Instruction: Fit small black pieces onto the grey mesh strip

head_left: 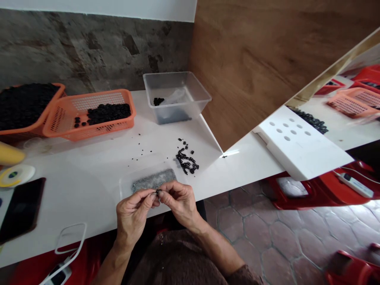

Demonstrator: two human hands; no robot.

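Note:
My left hand [133, 211] and my right hand [179, 202] meet at the near edge of the white table [89, 186], fingertips pinched together on one small black part [158, 192]. Just beyond my fingers lies a grey pad [152, 179] inside a shallow clear tray. A loose pile of small black parts [186, 160] sits to the right of it, with a few stray bits scattered further left.
An orange basket [89, 114] with black parts and a second, fuller one [28, 105] stand at the back left. A clear tub [176, 97] stands at the back centre. A phone [20, 208], tape roll [16, 175] and white cable [69, 237] lie left. Wooden partition [267, 59] right.

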